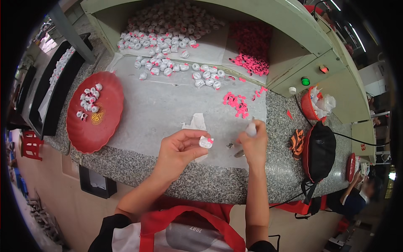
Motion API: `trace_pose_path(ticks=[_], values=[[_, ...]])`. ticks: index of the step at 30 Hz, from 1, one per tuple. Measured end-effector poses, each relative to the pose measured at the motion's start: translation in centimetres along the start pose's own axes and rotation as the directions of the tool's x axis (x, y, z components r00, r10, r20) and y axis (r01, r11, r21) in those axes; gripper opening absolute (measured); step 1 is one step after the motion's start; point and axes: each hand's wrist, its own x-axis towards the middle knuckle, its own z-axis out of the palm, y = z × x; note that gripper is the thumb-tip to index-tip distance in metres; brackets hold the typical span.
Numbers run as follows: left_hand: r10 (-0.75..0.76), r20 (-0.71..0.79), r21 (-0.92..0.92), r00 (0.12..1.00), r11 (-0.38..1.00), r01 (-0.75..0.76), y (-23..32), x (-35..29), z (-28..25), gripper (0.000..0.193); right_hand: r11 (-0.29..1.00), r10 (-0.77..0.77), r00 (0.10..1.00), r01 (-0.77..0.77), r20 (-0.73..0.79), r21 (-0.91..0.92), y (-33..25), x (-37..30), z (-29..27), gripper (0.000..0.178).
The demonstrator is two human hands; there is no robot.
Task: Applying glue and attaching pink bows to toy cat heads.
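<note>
In the head view, my left hand [178, 151] pinches a small white cat-head figurine [205, 142] with a pink bow on one side. My right hand [255, 145] is closed around a small whitish bottle [251, 129], held over the paper-covered worktop. A grey metal tip [239, 154] shows just below that hand's fingers; I cannot make out whether it is held. Near my left hand lies a crumpled white paper [197, 122]. Beyond my right hand are scattered loose pink pieces [237, 104]. Several white cat heads [205, 77] lie farther back.
A shelf box [289, 67] at the back holds heaps of white heads and pink pieces. At left stands a red scalloped tray [107, 134] with several heads. A red basket [308, 105], an orange-black cloth [297, 143] and a black bag [321, 151] occupy the right. Another person [352, 199] sits far right.
</note>
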Motion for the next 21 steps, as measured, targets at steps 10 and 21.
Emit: trace_pose_path(ticks=[10, 21], values=[[0.005, -0.060, 0.030, 0.998, 1.000, -0.003, -0.3, 0.0, -0.6, 0.032, 0.754, -0.269, 0.963, 0.232, 0.034, -0.614, 0.8, 3.1, 1.0, 0.032], [0.047, -0.055, 0.047, 0.997, 0.998, -0.045, -1.1, 0.8, 0.7, 0.032, 0.803, -0.330, 0.941, 0.320, 0.073, -0.503, -0.8, 3.0, 0.4, 0.020]])
